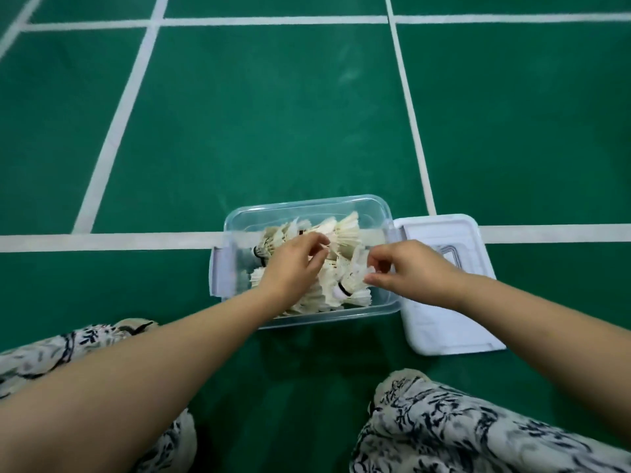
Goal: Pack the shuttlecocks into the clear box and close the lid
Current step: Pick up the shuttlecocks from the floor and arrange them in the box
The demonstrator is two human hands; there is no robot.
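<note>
The clear box (pixel 307 204) stands on the green floor in front of me, holding several white feather shuttlecocks (pixel 343 233). My left hand (pixel 293 264) reaches into the box from the near left, fingers curled over the pile and touching feathers. My right hand (pixel 406 268) is at the box's right side, thumb and fingers pinching the feathers of a shuttlecock (pixel 351 281) with a black-banded cork. The white lid (pixel 440 315) lies flat on the floor just right of the box, partly under my right wrist.
Green court floor with white lines (pixel 112 134) spreads all around. My knees in patterned cloth (pixel 461 428) frame the bottom of the view, left and right of the box. A latch flap (pixel 218 271) hangs on the box's left end.
</note>
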